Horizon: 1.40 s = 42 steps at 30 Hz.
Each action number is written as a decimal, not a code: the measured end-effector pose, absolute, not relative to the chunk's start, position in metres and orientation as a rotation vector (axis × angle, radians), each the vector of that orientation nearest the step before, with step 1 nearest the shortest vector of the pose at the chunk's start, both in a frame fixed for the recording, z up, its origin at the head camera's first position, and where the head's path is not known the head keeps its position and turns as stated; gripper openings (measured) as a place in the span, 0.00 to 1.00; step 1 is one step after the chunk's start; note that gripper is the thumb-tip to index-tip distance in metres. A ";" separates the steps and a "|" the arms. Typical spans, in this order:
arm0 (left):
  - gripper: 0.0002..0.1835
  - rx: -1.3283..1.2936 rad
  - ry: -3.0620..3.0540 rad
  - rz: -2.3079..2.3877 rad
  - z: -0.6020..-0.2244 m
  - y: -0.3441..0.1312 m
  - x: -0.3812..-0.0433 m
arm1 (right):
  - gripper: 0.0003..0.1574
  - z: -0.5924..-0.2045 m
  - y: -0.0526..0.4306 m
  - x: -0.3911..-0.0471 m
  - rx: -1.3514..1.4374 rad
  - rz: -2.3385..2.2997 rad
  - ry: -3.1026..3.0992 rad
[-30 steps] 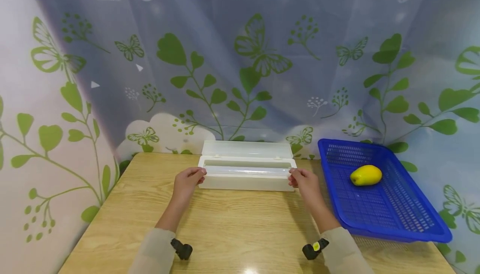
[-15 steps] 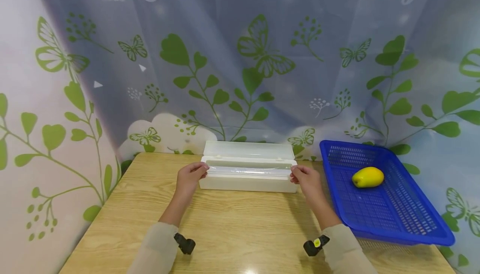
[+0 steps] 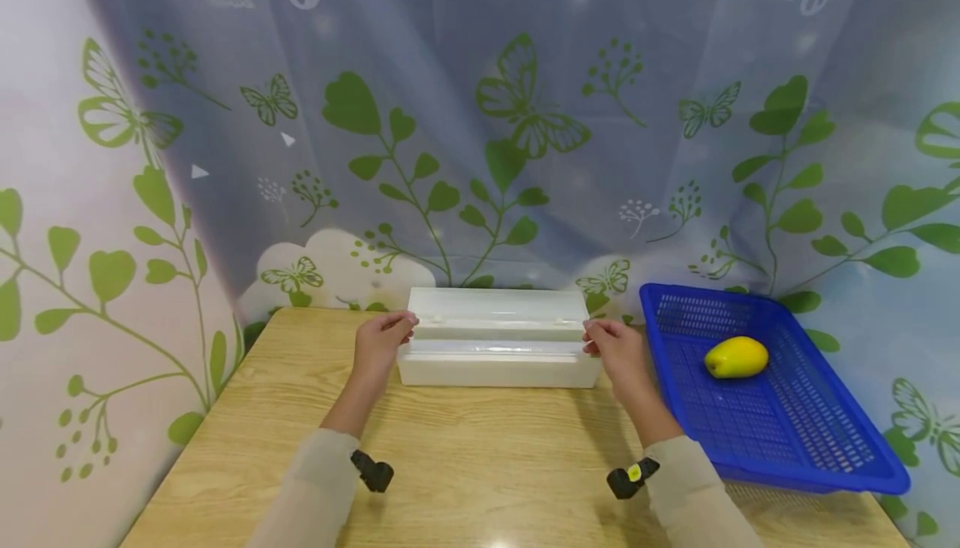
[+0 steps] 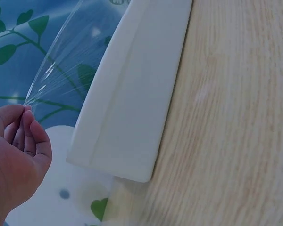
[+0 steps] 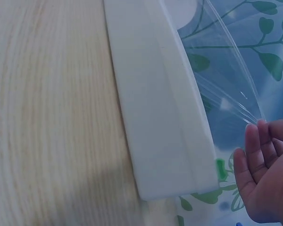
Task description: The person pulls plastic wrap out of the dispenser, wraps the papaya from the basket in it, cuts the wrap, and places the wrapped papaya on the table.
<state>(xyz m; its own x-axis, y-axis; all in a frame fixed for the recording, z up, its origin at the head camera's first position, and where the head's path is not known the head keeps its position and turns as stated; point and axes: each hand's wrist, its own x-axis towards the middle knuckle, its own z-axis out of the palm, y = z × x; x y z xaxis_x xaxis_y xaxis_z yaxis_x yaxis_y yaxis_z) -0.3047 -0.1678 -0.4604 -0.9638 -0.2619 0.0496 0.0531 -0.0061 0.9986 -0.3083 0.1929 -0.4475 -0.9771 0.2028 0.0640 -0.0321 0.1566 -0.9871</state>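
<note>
A long white cling film box [image 3: 498, 371] lies on the wooden table with its lid [image 3: 495, 302] tipped back. Clear cling film [image 4: 61, 77] stretches up out of it. My left hand [image 3: 379, 348] pinches one corner of the film between thumb and forefinger, just above the box's left end. At the right end, my right hand [image 3: 618, 355] pinches the other corner in the same way. Both wrist views show the film [image 5: 231, 75] gathered into creases at the fingertips. The roll inside the box is mostly hidden from view.
To the right stands a blue plastic basket [image 3: 720, 415] with a yellow mango-like fruit [image 3: 737, 357] in it. A patterned curtain [image 3: 480, 156] hangs right behind the box. Bare wooden table [image 3: 480, 440] lies between my forearms.
Both hands have risen a little from the box's front opening, drawing the film up with them. The basket and the fruit have stayed in place.
</note>
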 end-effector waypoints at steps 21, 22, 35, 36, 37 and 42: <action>0.15 0.203 -1.999 -2.095 -0.425 -0.167 -0.320 | 0.18 -0.418 0.191 -0.313 -0.139 1.883 -2.288; 0.15 0.202 -1.993 -2.097 -0.424 -0.167 -0.321 | 0.19 -0.416 0.191 -0.313 -0.133 1.879 -2.287; 0.12 0.177 -1.976 -2.074 -0.407 -0.169 -0.322 | 0.18 -0.396 0.191 -0.322 -0.105 1.859 -2.272; 0.12 0.179 -1.976 -2.075 -0.406 -0.169 -0.322 | 0.19 -0.394 0.192 -0.323 -0.098 1.869 -2.270; 0.12 0.180 -1.972 -2.081 -0.404 -0.169 -0.322 | 0.19 -0.393 0.192 -0.324 -0.091 1.869 -2.270; 0.11 0.167 -1.953 -2.088 -0.395 -0.169 -0.321 | 0.20 -0.386 0.194 -0.327 -0.070 1.836 -2.303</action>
<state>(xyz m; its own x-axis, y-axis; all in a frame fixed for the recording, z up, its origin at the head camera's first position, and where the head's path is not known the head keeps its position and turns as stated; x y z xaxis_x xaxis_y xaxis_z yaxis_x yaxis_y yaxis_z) -0.3214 -0.1691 -0.3950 -0.9550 -0.2779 0.1037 0.1221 -0.0495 0.9913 -0.3269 0.1938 -0.3858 -0.9798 0.1580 0.1228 -0.0845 0.2296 -0.9696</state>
